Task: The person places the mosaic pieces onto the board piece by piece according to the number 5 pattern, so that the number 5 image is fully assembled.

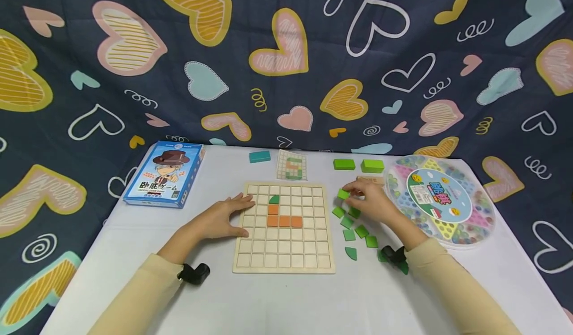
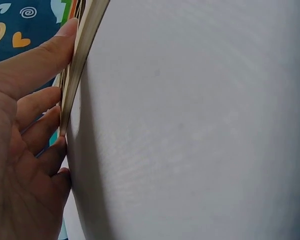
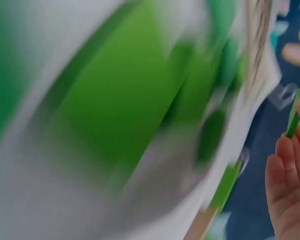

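Cloth (image 1: 134, 91) patterned with hearts hangs behind the white table (image 1: 286, 300) and drapes down past its sides. On the right of the table sits a round clear case of marbles (image 1: 440, 201) with a printed label in the middle. Nearer the centre lies the wooden grid board (image 1: 284, 228), square to the person, carrying an L of orange tiles (image 1: 284, 221) and one dark green piece (image 1: 274, 199) above them. At the far left stands a blue game box (image 1: 164, 173) showing a cartoon figure in a hat. Beyond the board lies a small pattern card (image 1: 292, 165), with a teal block (image 1: 259, 156) to its left and two green blocks (image 1: 358, 165) to its right.

The left hand (image 1: 221, 218) rests flat on the table with its fingers spread and straight, their tips against the board's left edge; the left wrist view shows the thumb and fingers pressed along that edge. The right hand (image 1: 373, 201) is just right of the board, over a scatter of loose green tiles (image 1: 353, 228), and pinches one bright green tile (image 1: 343, 193) between thumb and fingertips, held a little above the table near the board's upper right corner. The right wrist view is blurred, yet it shows the thin green tile edge-on at the fingertips (image 3: 285, 150).
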`<action>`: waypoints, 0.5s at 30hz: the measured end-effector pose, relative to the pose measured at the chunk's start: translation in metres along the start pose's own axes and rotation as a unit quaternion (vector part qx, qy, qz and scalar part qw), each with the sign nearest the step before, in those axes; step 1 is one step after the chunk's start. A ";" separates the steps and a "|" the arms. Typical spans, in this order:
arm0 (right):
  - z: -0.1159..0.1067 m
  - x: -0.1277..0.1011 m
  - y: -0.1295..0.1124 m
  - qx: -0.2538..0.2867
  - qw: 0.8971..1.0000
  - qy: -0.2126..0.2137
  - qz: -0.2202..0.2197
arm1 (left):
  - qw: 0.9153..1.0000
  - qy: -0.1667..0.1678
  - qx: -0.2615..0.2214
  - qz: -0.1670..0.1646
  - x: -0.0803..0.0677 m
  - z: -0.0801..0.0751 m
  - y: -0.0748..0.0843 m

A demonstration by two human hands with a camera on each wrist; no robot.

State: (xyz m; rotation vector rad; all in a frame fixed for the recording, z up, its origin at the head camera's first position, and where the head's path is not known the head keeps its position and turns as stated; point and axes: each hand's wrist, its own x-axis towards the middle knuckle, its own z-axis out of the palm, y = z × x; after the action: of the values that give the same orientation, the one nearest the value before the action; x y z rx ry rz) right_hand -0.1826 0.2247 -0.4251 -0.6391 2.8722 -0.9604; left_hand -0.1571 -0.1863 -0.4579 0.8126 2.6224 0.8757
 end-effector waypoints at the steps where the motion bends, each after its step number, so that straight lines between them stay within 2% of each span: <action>1: 0.005 0.004 -0.008 0.016 1.000 -0.004 -0.011 | 1.000 0.001 0.000 0.002 0.000 -0.001 0.000; 4: 0.021 0.019 -0.030 0.045 0.998 -0.031 -0.036 | 1.000 0.001 -0.001 0.004 0.000 -0.002 0.001; 8: 0.045 0.042 -0.053 0.046 0.995 -0.069 -0.062 | 1.000 0.002 0.001 -0.006 -0.001 0.001 0.002; 12: 0.066 0.060 -0.067 0.009 0.990 -0.111 -0.089 | 1.000 0.004 0.006 -0.012 -0.002 0.003 0.002; 15: 0.075 0.070 -0.074 -0.025 0.986 -0.122 -0.107 | 1.000 0.005 0.012 -0.009 -0.002 0.002 0.003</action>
State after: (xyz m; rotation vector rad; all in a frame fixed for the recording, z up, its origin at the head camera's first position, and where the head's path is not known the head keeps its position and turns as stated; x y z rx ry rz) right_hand -0.2064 0.1013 -0.4368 -1.0097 2.6579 -0.7706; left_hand -0.1533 -0.1851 -0.4573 0.7927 2.6499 0.8466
